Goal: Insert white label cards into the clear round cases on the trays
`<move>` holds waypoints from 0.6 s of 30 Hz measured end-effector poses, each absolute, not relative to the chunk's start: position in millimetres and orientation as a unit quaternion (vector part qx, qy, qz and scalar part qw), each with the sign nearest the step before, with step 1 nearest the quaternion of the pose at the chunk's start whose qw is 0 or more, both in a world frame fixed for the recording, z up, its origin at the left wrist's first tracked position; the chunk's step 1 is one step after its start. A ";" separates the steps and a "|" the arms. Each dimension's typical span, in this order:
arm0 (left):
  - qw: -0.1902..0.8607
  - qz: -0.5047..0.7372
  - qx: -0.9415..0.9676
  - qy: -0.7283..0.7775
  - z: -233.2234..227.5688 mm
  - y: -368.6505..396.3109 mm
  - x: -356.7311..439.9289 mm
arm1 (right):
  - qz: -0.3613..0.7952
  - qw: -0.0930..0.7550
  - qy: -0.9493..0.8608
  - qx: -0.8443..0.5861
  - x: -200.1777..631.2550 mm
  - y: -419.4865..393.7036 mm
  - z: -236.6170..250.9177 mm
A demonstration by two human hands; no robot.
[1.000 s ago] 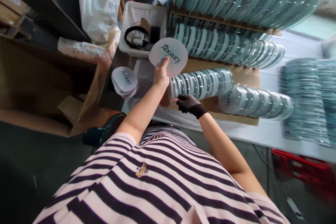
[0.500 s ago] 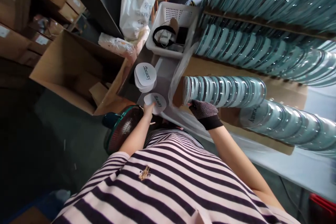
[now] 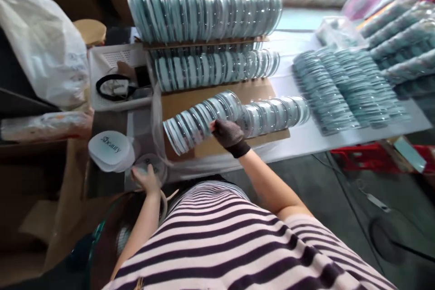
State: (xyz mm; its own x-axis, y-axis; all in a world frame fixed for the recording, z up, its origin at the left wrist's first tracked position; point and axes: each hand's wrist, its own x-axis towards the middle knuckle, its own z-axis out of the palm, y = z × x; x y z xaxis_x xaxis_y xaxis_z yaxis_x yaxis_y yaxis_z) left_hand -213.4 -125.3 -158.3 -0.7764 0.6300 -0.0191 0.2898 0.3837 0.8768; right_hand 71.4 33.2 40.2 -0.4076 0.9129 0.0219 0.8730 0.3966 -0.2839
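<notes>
My bare left hand (image 3: 147,180) has its fingers apart, with nothing gripped that I can see. Just beyond its fingertips lies a pale printed disc (image 3: 153,163), beside a small pile of white rounded discs (image 3: 109,148) lettered "beauty". My right hand (image 3: 229,135), in a dark dotted glove with bare fingertips, is curled against the front side of a slanting row of clear round lids (image 3: 195,120). Its fingers look closed on the row's edge, partly hidden. A second row of clear lids (image 3: 277,114) continues right of that hand on a cardboard sheet (image 3: 207,148).
Taller rows of clear discs (image 3: 204,18) stand behind. More stacked rows (image 3: 326,90) lie farther right on the white table (image 3: 283,145). A white basket (image 3: 117,56) holds a black band and small items. An open carton (image 3: 64,190) and a fan (image 3: 102,240) are at lower left.
The view has swung right. My right hand has moved along the lids to the right, and the row now slants. My left hand has let go of the printed disc and its fingers have spread.
</notes>
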 end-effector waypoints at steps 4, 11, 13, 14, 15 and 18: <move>0.147 0.549 0.370 0.735 -120.4 -87.4 -187.0 | -0.011 0.121 -0.783 -0.610 116.1 91.0 53.5; 0.298 0.567 0.437 0.631 -89.9 -19.0 -175.5 | -0.007 0.070 -0.809 -0.584 108.4 89.9 31.2; 0.287 0.564 0.446 0.633 -88.7 -9.7 -186.6 | 0.007 0.093 -0.817 -0.570 117.1 85.5 31.8; 0.280 0.557 0.452 0.638 -88.1 -5.9 -192.3 | 0.011 0.108 -0.818 -0.566 127.0 86.3 35.0; 0.274 0.550 0.457 0.643 -87.2 -2.3 -197.7 | 0.009 0.125 -0.815 -0.566 140.7 88.8 39.7; 0.257 0.528 0.466 0.662 -82.3 9.8 -209.3 | -0.033 0.167 -0.778 -0.604 199.2 98.5 52.5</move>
State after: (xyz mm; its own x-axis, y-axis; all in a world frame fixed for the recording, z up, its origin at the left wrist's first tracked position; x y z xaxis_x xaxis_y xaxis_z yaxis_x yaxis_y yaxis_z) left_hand -209.3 9.8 -82.3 -0.4335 0.8883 0.1520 0.3457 0.0081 0.9383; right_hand 199.2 98.5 52.5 -0.2142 0.9293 0.3007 0.9516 0.2681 -0.1505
